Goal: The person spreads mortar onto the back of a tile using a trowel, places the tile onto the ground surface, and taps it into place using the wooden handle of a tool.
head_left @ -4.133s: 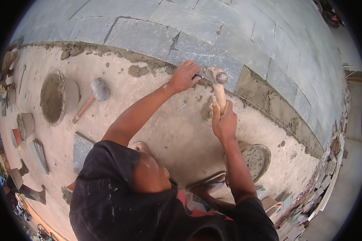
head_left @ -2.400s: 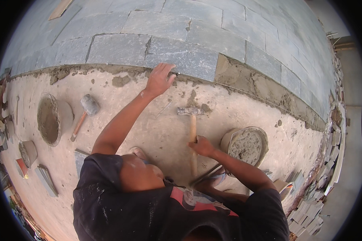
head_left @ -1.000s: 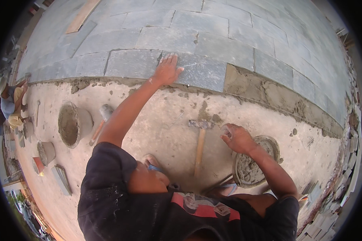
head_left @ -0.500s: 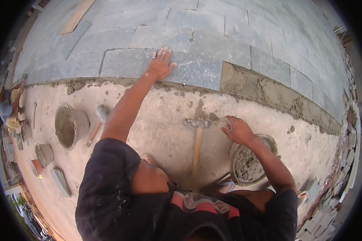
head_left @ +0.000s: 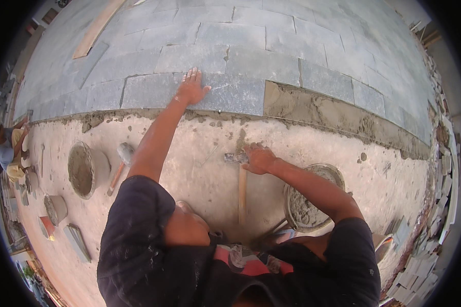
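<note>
My left hand [head_left: 192, 92] lies flat, fingers stretched, across a grey stone slab [head_left: 233, 94] and the one to its left, in the row along the paving's near edge. Pale dust coats its fingertips. Over the right end of a hammer's metal head reaches my right hand [head_left: 261, 158], its fingers extended and holding nothing that I can see. The hammer [head_left: 242, 194] rests on the concrete, its wooden handle toward me. Right of the slab is a bed of wet mortar [head_left: 302, 105] with a thin string along its edge.
A mortar bucket [head_left: 315, 204] stands beneath my right forearm. To my left are a mallet [head_left: 119, 169], another bucket [head_left: 88, 170], a smaller one [head_left: 55, 209] and stacked tiles [head_left: 77, 243]. Another person [head_left: 10, 146] crouches at far left. Stone pieces [head_left: 420, 266] are piled at right.
My right hand has moved left from beside the bucket to the hammer's head. My left hand stays flat on the slabs. The whole view has shifted slightly.
</note>
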Action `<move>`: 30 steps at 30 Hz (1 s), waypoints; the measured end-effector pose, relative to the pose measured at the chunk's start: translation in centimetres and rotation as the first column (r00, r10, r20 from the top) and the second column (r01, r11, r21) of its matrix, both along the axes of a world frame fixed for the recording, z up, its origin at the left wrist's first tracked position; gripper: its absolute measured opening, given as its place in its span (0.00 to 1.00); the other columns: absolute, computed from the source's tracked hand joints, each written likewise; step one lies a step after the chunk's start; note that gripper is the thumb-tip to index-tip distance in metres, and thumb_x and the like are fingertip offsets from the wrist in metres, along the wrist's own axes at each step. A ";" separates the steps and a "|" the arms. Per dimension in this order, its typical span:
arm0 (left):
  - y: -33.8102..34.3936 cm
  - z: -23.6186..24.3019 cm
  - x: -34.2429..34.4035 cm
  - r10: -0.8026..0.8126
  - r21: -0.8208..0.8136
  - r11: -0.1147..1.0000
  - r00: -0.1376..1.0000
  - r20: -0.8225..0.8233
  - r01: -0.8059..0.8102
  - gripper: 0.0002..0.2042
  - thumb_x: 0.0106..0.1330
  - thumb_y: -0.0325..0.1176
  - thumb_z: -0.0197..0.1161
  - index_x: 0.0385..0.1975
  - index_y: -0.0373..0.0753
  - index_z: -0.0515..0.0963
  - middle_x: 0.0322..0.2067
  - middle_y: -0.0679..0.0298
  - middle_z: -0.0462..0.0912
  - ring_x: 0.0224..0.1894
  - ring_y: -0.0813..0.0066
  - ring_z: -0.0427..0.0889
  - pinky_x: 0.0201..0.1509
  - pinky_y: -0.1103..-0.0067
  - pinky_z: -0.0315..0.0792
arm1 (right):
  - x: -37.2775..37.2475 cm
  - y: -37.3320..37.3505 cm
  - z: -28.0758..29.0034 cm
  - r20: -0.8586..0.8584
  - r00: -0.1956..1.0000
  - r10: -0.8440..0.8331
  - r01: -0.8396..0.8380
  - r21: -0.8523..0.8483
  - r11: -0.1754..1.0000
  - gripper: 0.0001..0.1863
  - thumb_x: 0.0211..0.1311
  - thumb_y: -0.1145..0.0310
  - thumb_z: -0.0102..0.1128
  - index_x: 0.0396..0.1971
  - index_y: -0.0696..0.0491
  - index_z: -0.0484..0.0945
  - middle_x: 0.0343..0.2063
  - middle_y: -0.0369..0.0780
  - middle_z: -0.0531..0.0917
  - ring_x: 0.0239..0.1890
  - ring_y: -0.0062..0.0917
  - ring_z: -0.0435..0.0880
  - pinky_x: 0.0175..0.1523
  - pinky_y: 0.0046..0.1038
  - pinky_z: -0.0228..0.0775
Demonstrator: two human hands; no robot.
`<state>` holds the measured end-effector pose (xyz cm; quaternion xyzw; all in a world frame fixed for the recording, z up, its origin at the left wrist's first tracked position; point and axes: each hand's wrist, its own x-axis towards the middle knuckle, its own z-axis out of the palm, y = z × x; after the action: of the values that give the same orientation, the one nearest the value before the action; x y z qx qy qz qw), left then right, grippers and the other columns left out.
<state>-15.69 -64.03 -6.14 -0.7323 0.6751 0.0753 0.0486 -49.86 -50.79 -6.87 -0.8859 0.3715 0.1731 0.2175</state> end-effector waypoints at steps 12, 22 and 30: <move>0.7 -0.9 0.6 -0.012 -0.055 0.998 1.000 -0.014 0.012 0.41 0.77 0.58 0.41 0.76 0.30 0.44 0.77 0.45 0.41 0.80 0.52 0.38 0.82 0.62 0.36 | 2.3 -1.7 1.5 -0.059 0.998 0.021 -0.012 0.139 0.990 0.36 0.60 0.48 0.60 0.58 0.62 0.69 0.46 0.55 0.83 0.50 0.47 0.83 0.58 0.45 0.73; 0.7 -1.3 0.8 -0.012 -0.084 0.996 1.000 0.005 0.012 0.41 0.76 0.58 0.41 0.75 0.28 0.45 0.77 0.43 0.42 0.80 0.50 0.39 0.82 0.61 0.38 | -7.9 -11.7 12.1 0.349 0.140 -0.927 0.277 0.885 0.375 0.18 0.67 0.55 0.67 0.44 0.52 0.73 0.27 0.36 0.79 0.23 0.19 0.80 0.25 0.23 0.74; 0.8 -0.7 0.3 0.014 -0.090 0.996 0.999 -0.030 -0.017 0.41 0.75 0.57 0.43 0.75 0.29 0.45 0.77 0.45 0.42 0.80 0.51 0.38 0.82 0.61 0.37 | -7.0 -16.6 8.5 0.258 -0.171 -0.951 0.073 0.966 0.249 0.18 0.65 0.61 0.72 0.40 0.53 0.71 0.28 0.36 0.79 0.22 0.19 0.79 0.25 0.22 0.74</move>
<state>-15.43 -63.26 -6.83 -0.7376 0.6728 0.0560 0.0048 -56.81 -67.42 1.58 -0.3060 0.4340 -0.3995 0.7473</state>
